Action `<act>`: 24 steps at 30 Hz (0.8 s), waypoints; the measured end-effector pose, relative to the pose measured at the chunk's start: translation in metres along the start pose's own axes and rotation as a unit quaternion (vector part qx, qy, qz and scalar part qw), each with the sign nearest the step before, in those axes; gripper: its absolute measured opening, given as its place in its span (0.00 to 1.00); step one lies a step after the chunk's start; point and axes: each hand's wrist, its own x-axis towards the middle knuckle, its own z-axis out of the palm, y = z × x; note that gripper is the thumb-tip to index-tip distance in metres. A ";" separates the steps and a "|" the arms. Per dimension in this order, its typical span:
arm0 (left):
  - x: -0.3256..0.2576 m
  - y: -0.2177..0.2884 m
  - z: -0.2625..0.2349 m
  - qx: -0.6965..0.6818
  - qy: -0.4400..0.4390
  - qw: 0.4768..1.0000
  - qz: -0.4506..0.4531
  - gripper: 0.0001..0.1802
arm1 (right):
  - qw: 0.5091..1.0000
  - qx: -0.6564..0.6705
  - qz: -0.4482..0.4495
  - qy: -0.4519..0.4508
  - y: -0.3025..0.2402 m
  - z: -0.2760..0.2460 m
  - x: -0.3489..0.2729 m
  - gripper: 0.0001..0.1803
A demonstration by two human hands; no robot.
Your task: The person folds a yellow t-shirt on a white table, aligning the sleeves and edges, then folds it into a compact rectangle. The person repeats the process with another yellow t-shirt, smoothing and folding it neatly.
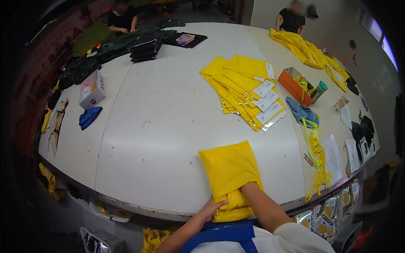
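One tabletop [160, 109] bears one folded yellow bundle [230, 164], with one left hand [209, 209] and one right forearm [268, 208] at it. At least five yellow packets [251, 67] overlap, so their full number cannot be told; likewise the stacked black packages [145, 48]. There are two boxes, one white [98, 90] and one orange [290, 87], one green cylinder [319, 90], one small tray [190, 39], two blue cloth items [301, 114] and two other people [291, 21].
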 end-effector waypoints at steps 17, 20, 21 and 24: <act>0.017 0.070 -0.118 0.086 0.249 0.943 0.205 0.28 | 0.971 0.044 -0.237 0.003 -0.095 -0.044 -0.076 0.26; -0.010 0.048 -0.105 0.229 0.292 0.915 0.161 0.26 | 0.978 -0.015 -0.207 -0.029 -0.095 -0.034 -0.009 0.30; -0.013 0.043 -0.103 0.246 0.282 0.914 0.156 0.26 | 0.979 0.018 -0.143 -0.143 -0.101 -0.032 0.005 0.32; -0.023 0.042 -0.097 0.223 0.258 0.926 0.161 0.24 | 0.941 0.102 -0.068 -0.316 -0.116 -0.040 0.006 0.34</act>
